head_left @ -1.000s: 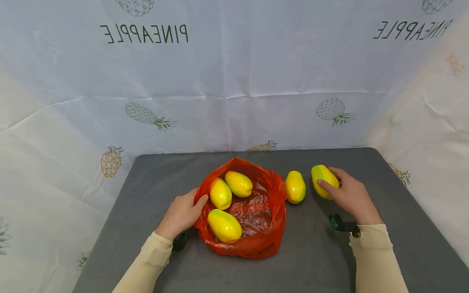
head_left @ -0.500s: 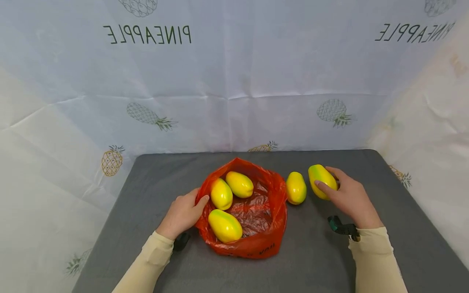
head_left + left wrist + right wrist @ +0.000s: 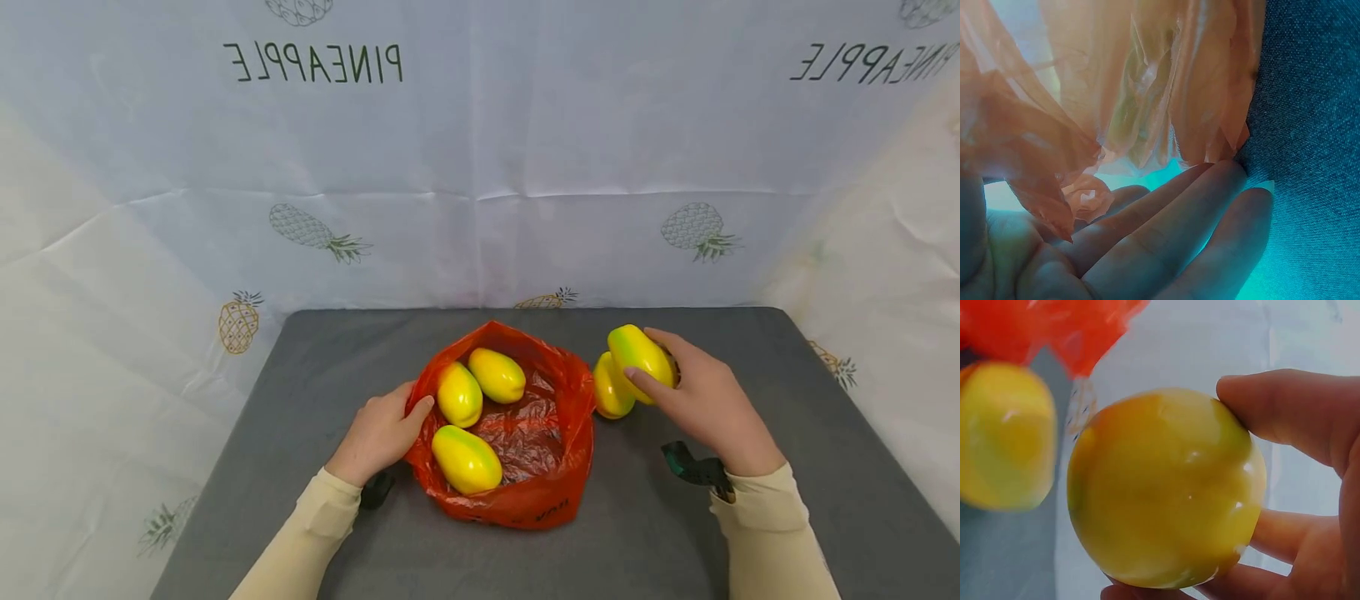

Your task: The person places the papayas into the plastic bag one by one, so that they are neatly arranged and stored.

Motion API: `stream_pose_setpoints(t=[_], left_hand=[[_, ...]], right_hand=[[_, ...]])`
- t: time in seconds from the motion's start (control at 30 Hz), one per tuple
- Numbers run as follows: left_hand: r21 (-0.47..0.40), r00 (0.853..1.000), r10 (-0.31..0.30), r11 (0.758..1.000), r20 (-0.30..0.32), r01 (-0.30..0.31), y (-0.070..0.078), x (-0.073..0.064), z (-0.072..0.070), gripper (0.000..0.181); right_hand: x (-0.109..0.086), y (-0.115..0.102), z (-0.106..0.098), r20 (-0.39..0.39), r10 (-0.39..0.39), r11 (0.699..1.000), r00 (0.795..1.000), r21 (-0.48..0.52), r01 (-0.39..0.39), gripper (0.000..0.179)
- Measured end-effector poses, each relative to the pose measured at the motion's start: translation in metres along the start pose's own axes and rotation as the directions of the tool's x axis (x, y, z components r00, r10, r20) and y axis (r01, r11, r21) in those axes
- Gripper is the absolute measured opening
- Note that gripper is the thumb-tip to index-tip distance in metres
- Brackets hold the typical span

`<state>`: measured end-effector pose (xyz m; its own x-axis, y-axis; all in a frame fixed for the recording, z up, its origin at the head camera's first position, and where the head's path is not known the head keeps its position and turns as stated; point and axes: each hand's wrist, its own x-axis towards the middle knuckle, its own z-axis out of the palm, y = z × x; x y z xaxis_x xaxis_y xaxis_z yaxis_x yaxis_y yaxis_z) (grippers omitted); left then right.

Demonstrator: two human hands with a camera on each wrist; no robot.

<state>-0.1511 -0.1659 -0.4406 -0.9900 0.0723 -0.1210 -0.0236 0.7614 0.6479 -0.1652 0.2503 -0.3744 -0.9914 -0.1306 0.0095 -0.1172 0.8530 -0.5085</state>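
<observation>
An open red plastic bag [image 3: 525, 504] stands on the table with three yellow-green papayas inside, one of them at its front left [image 3: 467, 460]. My left hand [image 3: 381, 433] pinches the bag's left rim, thumb on the inside. In the left wrist view, its fingers [image 3: 1160, 250] lie against the thin crumpled plastic [image 3: 1104, 75]. To the right of the bag, my right hand [image 3: 708, 400] grips another papaya [image 3: 643, 360] between thumb and fingers, held above the table. Partly hidden behind it, one more papaya [image 3: 609, 396] lies right beside the bag.
The dark grey table [image 3: 330, 367] reaches back to a hanging white cloth [image 3: 465, 150] printed with pineapples. More of this cloth hangs on both sides. A dark strap piece [image 3: 693, 467] sits at the right wrist.
My right hand has lifted its papaya and brought it left towards the bag, so that it now overlaps the papaya on the table. The left hand keeps its place on the rim.
</observation>
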Motion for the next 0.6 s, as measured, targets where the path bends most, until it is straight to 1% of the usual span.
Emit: stream_pose_setpoints(t=[0.1,0.23,0.4,0.6], left_hand=[[0.002,1.0,-0.001,1.0,0.0,0.001,0.0,0.0,0.0,0.044],[0.007,1.0,0.005,1.0,-0.006,-0.005,-0.002,0.0,-0.001,0.045],[0.009,1.0,0.009,1.0,-0.01,-0.009,-0.003,0.0,-0.001,0.045],[0.003,1.0,0.015,1.0,-0.003,-0.015,-0.004,-0.001,-0.001,0.044]], right_hand=[[0.002,-0.018,-0.002,-0.002,-0.063,0.998,0.998,0.006,0.063,0.08],[0.008,-0.042,0.001,0.0,-0.148,0.989,0.989,0.008,0.148,0.075],[0.014,-0.068,0.014,0.032,-0.23,0.973,0.973,0.015,0.229,0.07],[0.011,-0.09,0.034,0.079,-0.308,0.951,0.948,0.012,0.308,0.07]])
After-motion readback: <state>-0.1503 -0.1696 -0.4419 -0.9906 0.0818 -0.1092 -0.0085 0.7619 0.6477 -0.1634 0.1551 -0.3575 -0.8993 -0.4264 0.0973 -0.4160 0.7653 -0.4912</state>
